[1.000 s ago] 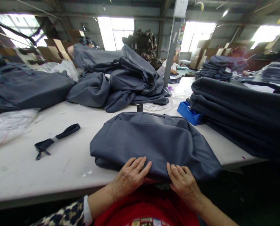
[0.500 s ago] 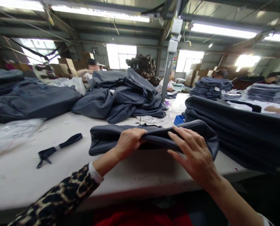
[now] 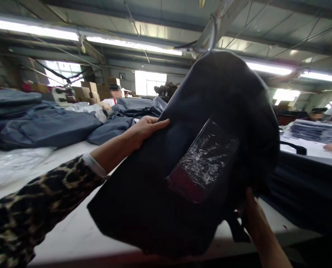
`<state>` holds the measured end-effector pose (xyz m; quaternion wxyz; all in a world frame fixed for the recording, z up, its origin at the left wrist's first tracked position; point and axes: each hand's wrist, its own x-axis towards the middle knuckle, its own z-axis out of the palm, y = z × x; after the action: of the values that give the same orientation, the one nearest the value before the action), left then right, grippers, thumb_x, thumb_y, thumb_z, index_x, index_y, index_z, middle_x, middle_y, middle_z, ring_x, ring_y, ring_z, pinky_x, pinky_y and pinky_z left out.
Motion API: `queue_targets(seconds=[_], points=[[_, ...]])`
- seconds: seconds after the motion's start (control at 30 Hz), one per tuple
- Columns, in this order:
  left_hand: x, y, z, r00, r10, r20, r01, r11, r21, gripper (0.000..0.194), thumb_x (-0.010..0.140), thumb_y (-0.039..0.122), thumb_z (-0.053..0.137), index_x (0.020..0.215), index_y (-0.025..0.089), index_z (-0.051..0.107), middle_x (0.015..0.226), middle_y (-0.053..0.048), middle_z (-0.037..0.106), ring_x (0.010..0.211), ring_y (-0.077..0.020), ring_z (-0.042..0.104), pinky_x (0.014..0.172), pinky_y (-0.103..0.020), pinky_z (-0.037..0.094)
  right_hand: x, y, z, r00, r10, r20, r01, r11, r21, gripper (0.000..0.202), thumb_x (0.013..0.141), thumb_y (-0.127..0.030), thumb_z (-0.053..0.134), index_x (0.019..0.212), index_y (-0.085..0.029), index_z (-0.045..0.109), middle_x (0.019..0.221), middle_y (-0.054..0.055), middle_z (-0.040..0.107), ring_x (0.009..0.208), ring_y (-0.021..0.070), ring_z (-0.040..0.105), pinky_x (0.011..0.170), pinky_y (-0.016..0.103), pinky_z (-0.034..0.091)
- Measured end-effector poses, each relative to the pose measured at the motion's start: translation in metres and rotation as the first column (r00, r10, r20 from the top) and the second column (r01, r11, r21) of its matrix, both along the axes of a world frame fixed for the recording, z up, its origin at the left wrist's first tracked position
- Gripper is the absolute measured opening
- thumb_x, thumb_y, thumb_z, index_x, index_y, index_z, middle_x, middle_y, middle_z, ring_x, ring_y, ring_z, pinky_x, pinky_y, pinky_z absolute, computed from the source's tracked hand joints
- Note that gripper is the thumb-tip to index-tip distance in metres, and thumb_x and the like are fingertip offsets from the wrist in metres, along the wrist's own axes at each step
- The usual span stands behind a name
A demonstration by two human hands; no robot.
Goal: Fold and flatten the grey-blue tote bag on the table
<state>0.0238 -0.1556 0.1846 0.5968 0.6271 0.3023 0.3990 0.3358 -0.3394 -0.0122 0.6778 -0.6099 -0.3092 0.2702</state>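
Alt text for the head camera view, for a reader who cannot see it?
Two bare hands hold a dark grey bag up off a white table: left hand on its upper edge, right hand under its lower right. Grey bag piles lie behind.

The raised dark bag (image 3: 160,193) covers most of the right hand (image 3: 251,212) at five o'clock, so its grip cannot be told, and it hides the table (image 3: 70,238) behind it. The left hand (image 3: 143,130) shows only its back and thumb. The plastic sleeve (image 3: 203,160) holds something unreadable, and the leopard sleeve (image 3: 28,216) is cut off at eight o'clock.
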Motion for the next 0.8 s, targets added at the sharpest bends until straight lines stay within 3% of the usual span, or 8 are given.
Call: queue_targets(seconds=[0.1, 0.2, 0.33, 0.4, 0.53, 0.67, 0.73, 0.8], points=[[0.002, 0.013, -0.040, 0.991, 0.102, 0.088, -0.082, 0.975, -0.208, 0.030, 0.080, 0.037, 0.077, 0.092, 0.010, 0.072, 0.073, -0.009, 0.075, 0.053, -0.0171, 0.068, 0.056, -0.028, 0.060, 0.014, 0.011, 0.037, 0.996, 0.009, -0.091, -0.015, 0.998, -0.065, 0.058, 0.075, -0.062, 0.068, 0.117, -0.022, 0.066, 0.107, 0.010, 0.075, 0.094, 0.0304, 0.072, 0.074, 0.040, 0.061], [0.006, 0.016, -0.101, 0.952, 0.274, 0.139, -0.183, 0.870, -0.458, 0.027, 0.087, 0.033, 0.072, 0.096, 0.007, 0.071, 0.073, -0.011, 0.075, 0.056, -0.0170, 0.069, 0.061, -0.028, 0.061, 0.031, 0.045, 0.063, 0.993, 0.117, 0.028, -0.112, 0.982, -0.155, 0.045, 0.073, -0.049, 0.075, 0.105, -0.017, 0.069, 0.092, 0.011, 0.076, 0.076, 0.0285, 0.073, 0.066, 0.039, 0.061], [0.011, -0.005, -0.192, 0.897, 0.431, 0.099, -0.269, 0.710, -0.650, 0.033, 0.091, 0.034, 0.065, 0.103, 0.003, 0.069, 0.076, -0.014, 0.076, 0.061, -0.0202, 0.072, 0.069, -0.032, 0.062, 0.046, 0.116, 0.061, 0.926, 0.312, 0.214, -0.231, 0.913, -0.335, 0.029, 0.073, -0.039, 0.076, 0.083, -0.012, 0.070, 0.073, 0.011, 0.074, 0.062, 0.0237, 0.069, 0.060, 0.035, 0.058], [0.012, -0.023, -0.225, 0.878, 0.475, 0.056, -0.305, 0.645, -0.701, 0.038, 0.093, 0.036, 0.062, 0.110, 0.002, 0.067, 0.075, -0.015, 0.075, 0.061, -0.0232, 0.072, 0.071, -0.037, 0.063, 0.045, 0.151, 0.052, 0.879, 0.380, 0.289, -0.252, 0.883, -0.395, 0.024, 0.068, -0.033, 0.080, 0.074, -0.012, 0.070, 0.063, 0.008, 0.071, 0.060, 0.0215, 0.067, 0.059, 0.033, 0.057], [0.012, -0.066, -0.250, 0.800, 0.594, 0.084, -0.329, 0.551, -0.767, 0.043, 0.094, 0.039, 0.060, 0.123, 0.006, 0.062, 0.093, -0.016, 0.076, 0.078, -0.0257, 0.075, 0.081, -0.041, 0.062, 0.033, 0.210, 0.046, 0.706, 0.538, 0.461, -0.284, 0.811, -0.511, 0.022, 0.062, -0.028, 0.084, 0.069, -0.012, 0.071, 0.057, 0.003, 0.067, 0.063, 0.0207, 0.064, 0.064, 0.032, 0.055], [0.015, -0.122, -0.254, 0.679, 0.679, 0.279, -0.257, 0.575, -0.777, 0.047, 0.091, 0.033, 0.066, 0.135, 0.019, 0.056, 0.125, -0.010, 0.068, 0.111, -0.0228, 0.068, 0.101, -0.035, 0.054, 0.007, 0.262, 0.053, 0.484, 0.623, 0.615, -0.309, 0.778, -0.547, 0.035, 0.068, -0.032, 0.082, 0.096, -0.013, 0.073, 0.089, 0.007, 0.074, 0.088, 0.0244, 0.067, 0.083, 0.036, 0.053], [0.021, -0.155, -0.264, 0.724, 0.597, 0.345, -0.114, 0.597, -0.794, 0.060, 0.086, 0.034, 0.072, 0.141, 0.022, 0.050, 0.132, -0.009, 0.064, 0.120, -0.0253, 0.063, 0.107, -0.039, 0.049, -0.018, 0.283, 0.051, 0.369, 0.639, 0.675, -0.301, 0.770, -0.563, 0.047, 0.069, -0.033, 0.082, 0.109, -0.013, 0.069, 0.107, 0.011, 0.072, 0.102, 0.0280, 0.064, 0.094, 0.040, 0.048], [0.031, -0.184, -0.279, 0.812, 0.467, 0.350, 0.033, 0.562, -0.827, 0.075, 0.078, 0.035, 0.079, 0.144, 0.019, 0.047, 0.134, -0.012, 0.063, 0.125, -0.0297, 0.058, 0.110, -0.044, 0.046, -0.049, 0.294, 0.041, 0.258, 0.649, 0.716, -0.286, 0.759, -0.585, 0.060, 0.070, -0.035, 0.083, 0.121, -0.011, 0.064, 0.121, 0.017, 0.067, 0.114, 0.0335, 0.059, 0.101, 0.048, 0.043]])
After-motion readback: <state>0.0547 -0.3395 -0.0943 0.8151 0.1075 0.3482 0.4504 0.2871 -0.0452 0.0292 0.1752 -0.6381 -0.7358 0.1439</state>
